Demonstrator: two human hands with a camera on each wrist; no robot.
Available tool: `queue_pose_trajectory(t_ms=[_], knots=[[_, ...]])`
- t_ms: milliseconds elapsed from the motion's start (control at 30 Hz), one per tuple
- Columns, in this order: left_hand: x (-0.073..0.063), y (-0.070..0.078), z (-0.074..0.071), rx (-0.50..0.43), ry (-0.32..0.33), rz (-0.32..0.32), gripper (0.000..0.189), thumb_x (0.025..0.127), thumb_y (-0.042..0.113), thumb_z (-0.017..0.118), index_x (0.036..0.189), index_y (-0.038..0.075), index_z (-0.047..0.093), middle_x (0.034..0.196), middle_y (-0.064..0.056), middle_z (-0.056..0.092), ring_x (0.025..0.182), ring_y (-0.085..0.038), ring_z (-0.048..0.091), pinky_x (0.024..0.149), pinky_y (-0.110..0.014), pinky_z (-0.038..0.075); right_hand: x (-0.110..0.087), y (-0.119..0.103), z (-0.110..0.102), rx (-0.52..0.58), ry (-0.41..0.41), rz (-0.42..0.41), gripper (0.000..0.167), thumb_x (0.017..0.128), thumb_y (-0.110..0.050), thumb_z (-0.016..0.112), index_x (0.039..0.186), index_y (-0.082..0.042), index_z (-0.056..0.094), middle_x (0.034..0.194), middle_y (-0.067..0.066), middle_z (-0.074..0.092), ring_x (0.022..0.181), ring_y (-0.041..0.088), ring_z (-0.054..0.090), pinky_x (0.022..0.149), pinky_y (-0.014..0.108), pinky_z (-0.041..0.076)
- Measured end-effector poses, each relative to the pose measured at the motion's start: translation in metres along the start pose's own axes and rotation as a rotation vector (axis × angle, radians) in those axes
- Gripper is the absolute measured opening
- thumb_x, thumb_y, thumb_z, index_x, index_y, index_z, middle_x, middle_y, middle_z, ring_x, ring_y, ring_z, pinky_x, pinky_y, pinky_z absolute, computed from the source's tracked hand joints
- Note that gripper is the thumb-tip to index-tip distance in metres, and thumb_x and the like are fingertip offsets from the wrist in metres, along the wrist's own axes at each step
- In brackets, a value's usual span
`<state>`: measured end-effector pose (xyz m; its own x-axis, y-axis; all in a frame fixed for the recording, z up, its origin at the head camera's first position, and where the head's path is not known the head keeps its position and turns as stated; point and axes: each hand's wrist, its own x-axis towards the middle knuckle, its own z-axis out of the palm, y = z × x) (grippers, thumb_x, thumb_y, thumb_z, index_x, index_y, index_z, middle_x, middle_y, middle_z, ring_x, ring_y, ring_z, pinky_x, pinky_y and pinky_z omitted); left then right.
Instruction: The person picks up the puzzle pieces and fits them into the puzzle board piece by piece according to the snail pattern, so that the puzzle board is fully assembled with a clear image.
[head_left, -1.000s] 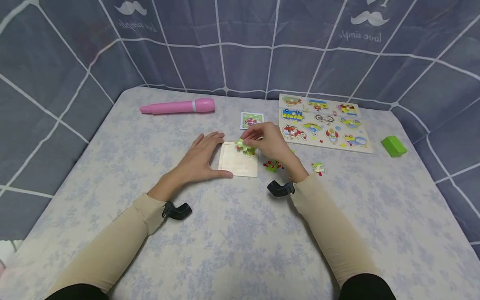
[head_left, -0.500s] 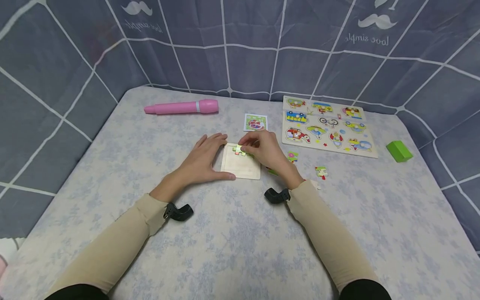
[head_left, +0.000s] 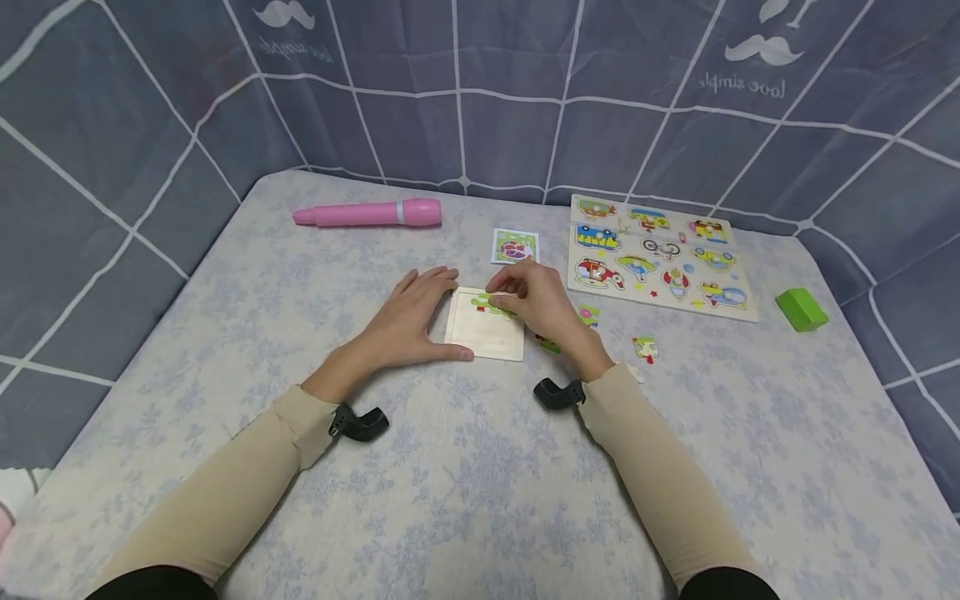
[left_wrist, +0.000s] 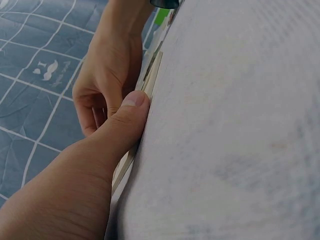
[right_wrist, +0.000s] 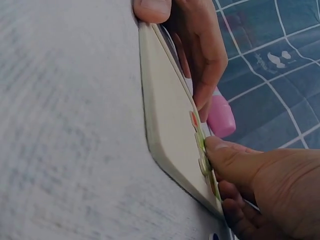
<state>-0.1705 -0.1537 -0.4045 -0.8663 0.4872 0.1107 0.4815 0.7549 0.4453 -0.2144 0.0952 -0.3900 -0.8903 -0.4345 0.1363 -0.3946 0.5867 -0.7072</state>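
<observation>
A small pale wooden puzzle tray (head_left: 483, 337) lies flat on the table. My left hand (head_left: 408, 321) spans its left side, with the thumb at the near corner and the fingers by the far corner. Along the far inner edge lies a green and red jigsaw piece (head_left: 481, 305). My right hand (head_left: 536, 300) pinches this piece, its fingers curled and partly covering it. In the right wrist view the right thumb touches the jigsaw piece (right_wrist: 203, 165) at the tray's edge. Loose jigsaw pieces lie beside the right wrist, including one with a pink spot (head_left: 588, 316) and one partly hidden (head_left: 548, 345).
Another loose jigsaw piece (head_left: 645, 348) lies farther right. A small picture card (head_left: 506, 236) sits behind the tray. A vehicle puzzle board (head_left: 637, 250) and a green block (head_left: 802, 310) are at the right; a pink pen-shaped object (head_left: 360, 215) is at the back left.
My right hand has brought the jigsaw piece down into the tray at its far edge and shifted it slightly right. The left hand stays at the tray's left side.
</observation>
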Motion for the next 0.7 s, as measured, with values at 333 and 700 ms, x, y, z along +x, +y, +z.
queue_pose_trajectory(t_ms=[333, 700], knots=[[-0.0005, -0.0002, 0.0006, -0.001, 0.009, 0.003, 0.11, 0.075, 0.072, 0.083, 0.154, 0.005, 0.044, 0.17, -0.01, 0.035, 0.162, -0.028, 0.023, 0.136, -0.049, 0.006, 0.002, 0.0047, 0.0028, 0.064, 0.012, 0.043, 0.01, 0.096, -0.013, 0.079, 0.105, -0.009, 0.079, 0.093, 0.007, 0.072, 0.079, 0.019, 0.06, 0.069, 0.026, 0.049], [-0.0002, 0.0008, 0.0, -0.002, 0.006, 0.002, 0.107, 0.075, 0.071, 0.084, 0.152, 0.006, 0.046, 0.17, -0.01, 0.035, 0.162, -0.028, 0.023, 0.136, -0.05, 0.007, 0.003, -0.002, 0.0062, 0.064, 0.083, 0.085, 0.008, 0.096, -0.012, 0.079, 0.1, -0.006, 0.081, 0.089, 0.009, 0.072, 0.076, 0.019, 0.061, 0.066, 0.022, 0.048]])
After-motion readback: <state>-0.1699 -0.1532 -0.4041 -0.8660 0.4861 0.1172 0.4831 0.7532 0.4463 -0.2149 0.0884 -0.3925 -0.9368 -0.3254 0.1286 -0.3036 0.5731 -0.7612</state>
